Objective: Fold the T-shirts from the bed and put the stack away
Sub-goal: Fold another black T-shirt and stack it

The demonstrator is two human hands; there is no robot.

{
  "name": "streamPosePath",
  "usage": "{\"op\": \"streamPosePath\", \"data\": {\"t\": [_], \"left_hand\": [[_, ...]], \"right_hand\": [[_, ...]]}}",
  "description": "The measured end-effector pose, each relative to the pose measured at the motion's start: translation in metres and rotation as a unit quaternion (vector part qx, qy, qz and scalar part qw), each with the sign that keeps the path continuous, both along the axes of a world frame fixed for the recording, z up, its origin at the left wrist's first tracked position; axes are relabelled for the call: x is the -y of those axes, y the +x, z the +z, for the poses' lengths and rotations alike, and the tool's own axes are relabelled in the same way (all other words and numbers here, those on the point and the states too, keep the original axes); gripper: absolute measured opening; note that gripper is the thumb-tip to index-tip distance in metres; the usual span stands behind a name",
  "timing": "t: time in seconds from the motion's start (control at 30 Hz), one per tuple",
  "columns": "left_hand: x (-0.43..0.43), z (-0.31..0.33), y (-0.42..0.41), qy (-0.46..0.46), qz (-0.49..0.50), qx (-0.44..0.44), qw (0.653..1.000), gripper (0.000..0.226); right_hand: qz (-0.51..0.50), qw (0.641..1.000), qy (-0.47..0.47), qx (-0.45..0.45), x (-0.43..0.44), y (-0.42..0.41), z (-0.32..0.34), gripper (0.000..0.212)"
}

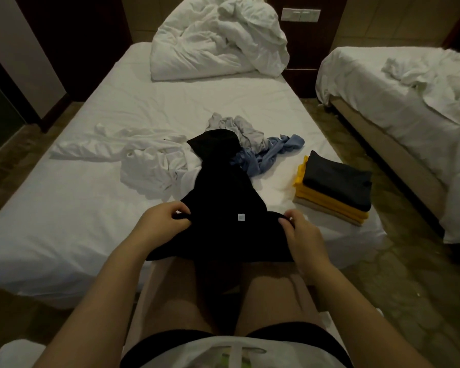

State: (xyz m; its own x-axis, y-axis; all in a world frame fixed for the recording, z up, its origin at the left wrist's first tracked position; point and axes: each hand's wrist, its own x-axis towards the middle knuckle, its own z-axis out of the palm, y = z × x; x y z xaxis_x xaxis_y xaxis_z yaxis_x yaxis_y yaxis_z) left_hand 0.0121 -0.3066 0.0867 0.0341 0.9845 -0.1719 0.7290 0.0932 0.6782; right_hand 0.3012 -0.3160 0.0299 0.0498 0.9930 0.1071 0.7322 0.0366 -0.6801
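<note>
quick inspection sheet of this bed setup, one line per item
surface: bed, wrinkled white sheet.
job's things: black T-shirt draped over the near edge; folded stack at right, dark piece on top, yellow and beige below; white shirt, grey shirt and blue shirt lie crumpled, unfolded.
clutter: duvet bunched at the far end.
hands: left hand and right hand each pinch the black T-shirt's top edge.
cables: nothing seen.
surroundings: second bed at right; switch panel on the far wall.
</note>
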Motion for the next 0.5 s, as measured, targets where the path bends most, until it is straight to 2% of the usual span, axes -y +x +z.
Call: {"op": "streamPosePath", "data": {"t": [0.07, 0.23, 0.4, 0.5], "left_hand": [[0.002, 0.001, 0.001, 0.009, -0.023, -0.013, 1.000, 0.005], [0.002, 0.013, 0.007, 0.089, 0.026, -0.020, 0.995, 0.015], [-0.004, 0.026, 0.014, 0.166, 0.049, -0.068, 0.983, 0.020], [-0.017, 0.038, 0.018, 0.197, 0.044, -0.081, 0.976, 0.019]], "right_hand": [[-0.001, 1.000, 0.024, 0.007, -0.003, 0.002, 0.006, 0.014], [-0.032, 0.997, 0.065, 0.011, -0.013, 0.012, 0.018, 0.027], [0.004, 0.994, 0.004, -0.110, -0.017, 0.016, 0.044, 0.031], [0.046, 0.994, 0.002, -0.095, -0.029, 0.020, 0.074, 0.036]]}}
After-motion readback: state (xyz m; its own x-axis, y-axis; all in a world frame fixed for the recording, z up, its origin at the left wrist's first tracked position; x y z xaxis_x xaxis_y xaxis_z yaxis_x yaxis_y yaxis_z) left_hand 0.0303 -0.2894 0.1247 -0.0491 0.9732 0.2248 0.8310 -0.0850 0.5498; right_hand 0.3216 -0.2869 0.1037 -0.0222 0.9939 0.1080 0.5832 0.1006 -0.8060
